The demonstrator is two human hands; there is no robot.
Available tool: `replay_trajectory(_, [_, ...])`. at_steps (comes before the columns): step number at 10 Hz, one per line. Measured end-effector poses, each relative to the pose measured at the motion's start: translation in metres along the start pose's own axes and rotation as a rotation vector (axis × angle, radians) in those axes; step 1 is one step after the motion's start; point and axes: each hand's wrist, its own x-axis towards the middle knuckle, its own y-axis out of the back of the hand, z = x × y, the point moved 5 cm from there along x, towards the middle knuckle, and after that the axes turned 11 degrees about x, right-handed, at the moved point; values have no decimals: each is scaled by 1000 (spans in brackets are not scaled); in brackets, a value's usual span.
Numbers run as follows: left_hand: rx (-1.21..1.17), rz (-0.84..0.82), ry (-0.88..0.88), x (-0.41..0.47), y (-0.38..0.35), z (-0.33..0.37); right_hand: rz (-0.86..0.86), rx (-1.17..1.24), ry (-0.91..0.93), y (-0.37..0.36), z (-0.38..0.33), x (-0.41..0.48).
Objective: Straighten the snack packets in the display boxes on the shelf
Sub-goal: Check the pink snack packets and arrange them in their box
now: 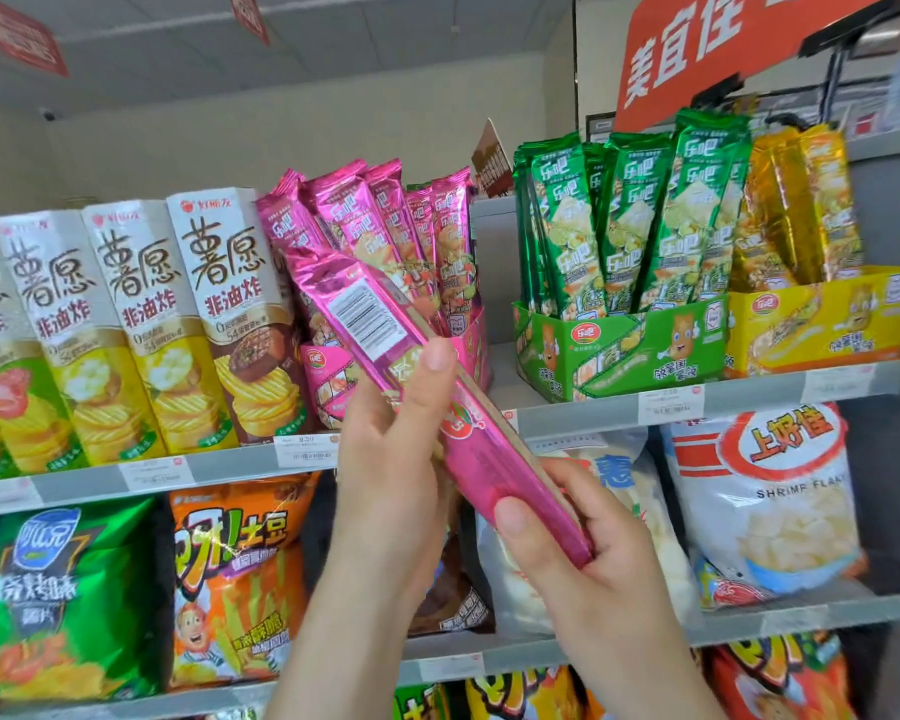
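shelf [749, 392]: a grey shelf is carrying cartons and three display boxes on its upper tier, with snack bags [765, 501] sitting on the tier below.
tall cartons [126, 330]: standing upright in a row at the left, just beside the pink display box.
green display box [619, 350]: sitting right of centre, its green packets [630, 220] standing and leaning slightly.
yellow display box [822, 324]: sitting at the far right, touching the green one.
pink display box [476, 345]: sitting in the middle, its standing pink packets [411, 226] fanning out unevenly.
held pink packets [365, 314]: a bundle is tilting diagonally in front of the pink display box, label side facing the camera.
left hand [391, 459]: gripping the bundle's middle, thumb pressing on top.
right hand [583, 553]: clasping the bundle's lower end, thumb lying across it.
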Motion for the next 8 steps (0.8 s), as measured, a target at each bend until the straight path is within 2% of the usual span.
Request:
replay_trajectory(1, [75,19,-23,-2,5,-4,47,24,-17,2,0,1])
replay_trajectory(2, [97,114,-80,1,12,2,-33,112,-238,7,8,-3])
replay_trajectory(3, [27,134,-70,6,15,1,-136,377,-381,0,21,-3])
replay_trajectory(4, [69,168,-57,12,21,1,-176,654,-434,-4,22,-11])
replay_trajectory(5, [69,176,-52,15,25,3,-340,751,-381,-8,15,-6])
replay_trajectory(7, [132,104,-51,16,21,-1,-196,619,-329,9,17,1])
replay_trajectory(8, [192,78,-46,9,8,2,-104,465,-282,15,13,3])
